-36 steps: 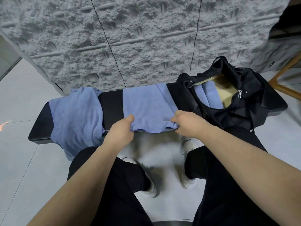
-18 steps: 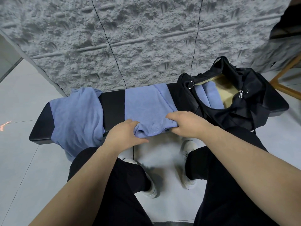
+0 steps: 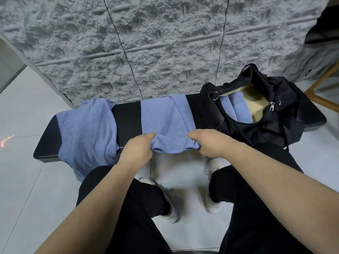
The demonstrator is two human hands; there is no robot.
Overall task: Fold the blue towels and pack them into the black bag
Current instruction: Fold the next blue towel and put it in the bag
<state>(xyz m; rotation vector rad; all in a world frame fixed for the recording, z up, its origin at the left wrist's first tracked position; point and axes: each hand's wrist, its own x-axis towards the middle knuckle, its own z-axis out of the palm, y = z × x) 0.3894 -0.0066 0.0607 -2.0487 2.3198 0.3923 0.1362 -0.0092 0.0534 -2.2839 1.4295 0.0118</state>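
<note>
A partly folded blue towel (image 3: 163, 116) lies across the middle of a black bench (image 3: 126, 116). My left hand (image 3: 136, 150) grips its near left corner and my right hand (image 3: 211, 142) grips its near right corner, both at the bench's front edge. The near edge is bunched between them. A second blue towel (image 3: 88, 131) lies loose over the bench's left end and hangs down the front. The black bag (image 3: 271, 131) stands open on the right end, with a folded blue towel (image 3: 235, 107) inside it.
A rough grey wall (image 3: 165, 43) rises right behind the bench. A wooden frame (image 3: 322, 87) stands at the far right. My legs in black trousers and white shoes are on the tiled floor (image 3: 22, 180) below the bench.
Both hands have kept hold of the middle towel's near corners. They closed toward each other half a second ago and have since spread slightly, leaving the near edge bunched up.
</note>
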